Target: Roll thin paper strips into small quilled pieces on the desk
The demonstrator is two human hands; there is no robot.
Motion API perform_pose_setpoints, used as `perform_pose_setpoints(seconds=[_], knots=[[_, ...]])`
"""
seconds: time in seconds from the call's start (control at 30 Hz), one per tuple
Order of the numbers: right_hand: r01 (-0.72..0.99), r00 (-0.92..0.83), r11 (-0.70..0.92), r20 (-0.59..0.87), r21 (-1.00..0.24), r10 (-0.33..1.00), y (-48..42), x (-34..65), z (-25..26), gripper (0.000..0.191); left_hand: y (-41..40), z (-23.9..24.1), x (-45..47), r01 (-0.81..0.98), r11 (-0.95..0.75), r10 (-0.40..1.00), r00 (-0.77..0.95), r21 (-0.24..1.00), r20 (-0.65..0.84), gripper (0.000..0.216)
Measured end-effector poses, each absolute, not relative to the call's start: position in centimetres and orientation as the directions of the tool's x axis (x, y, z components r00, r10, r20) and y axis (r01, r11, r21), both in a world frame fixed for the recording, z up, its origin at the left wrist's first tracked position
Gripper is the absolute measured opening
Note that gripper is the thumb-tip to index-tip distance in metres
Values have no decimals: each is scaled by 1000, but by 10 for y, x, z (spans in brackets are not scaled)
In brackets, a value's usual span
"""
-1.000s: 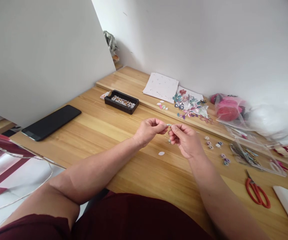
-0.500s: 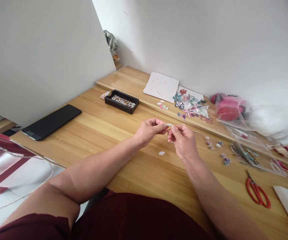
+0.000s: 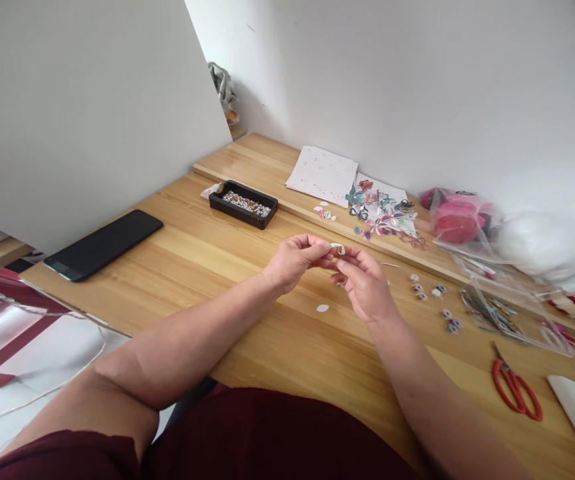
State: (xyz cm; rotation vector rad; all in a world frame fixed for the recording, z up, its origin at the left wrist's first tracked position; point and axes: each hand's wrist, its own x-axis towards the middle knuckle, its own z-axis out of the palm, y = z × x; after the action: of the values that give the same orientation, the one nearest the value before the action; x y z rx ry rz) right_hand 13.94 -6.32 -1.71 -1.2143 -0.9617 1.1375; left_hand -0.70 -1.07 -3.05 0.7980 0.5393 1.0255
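One pale green curved strip [image 3: 338,245], at four o'clock from black tray [image 3: 237,213]: pinched in left hand [image 3: 291,264], thumb against finger; right hand [image 3: 367,285] half-curled just beside it, its grip unclear.

Small curved pale-green-and-white strip [image 3: 338,246] now stands exposed as a rounded loop above the left hand's [image 3: 297,261] fingertips; earlier, a flatter arc between both pinches. Right hand's [image 3: 366,285] thumb now sits lower, below the loop; its fingers look straighter.
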Motion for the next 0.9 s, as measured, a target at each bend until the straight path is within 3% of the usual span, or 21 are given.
perform_pose_setpoints(seconds=[0.13,0.23,0.37,0.5,0.67,0.9], knots=[[17,154,-54,-51,-998,987,-65,140,-24,26,-9,-27,-10,-561,303,910,410,771,-59,30],[234,155,31,69,-972,985,-68,144,-24,22,-9,-26,-10,-562,324,909,407,761,-86,29],[582,117,185,306,-792,945,-77,143,-16,15,-8,-27,-10,-551,326,909,407,768,-93,31],[786,56,279,513,-552,857,-85,138,-6,11,-6,-28,-11,-515,296,913,400,804,-80,36],[900,-77,333,650,-281,756,-87,143,1,11,-6,-25,-15,-392,228,913,405,891,-55,34],[915,-133,344,646,-212,752,-86,152,1,16,-5,-23,-18,-331,188,920,390,924,-47,35]])
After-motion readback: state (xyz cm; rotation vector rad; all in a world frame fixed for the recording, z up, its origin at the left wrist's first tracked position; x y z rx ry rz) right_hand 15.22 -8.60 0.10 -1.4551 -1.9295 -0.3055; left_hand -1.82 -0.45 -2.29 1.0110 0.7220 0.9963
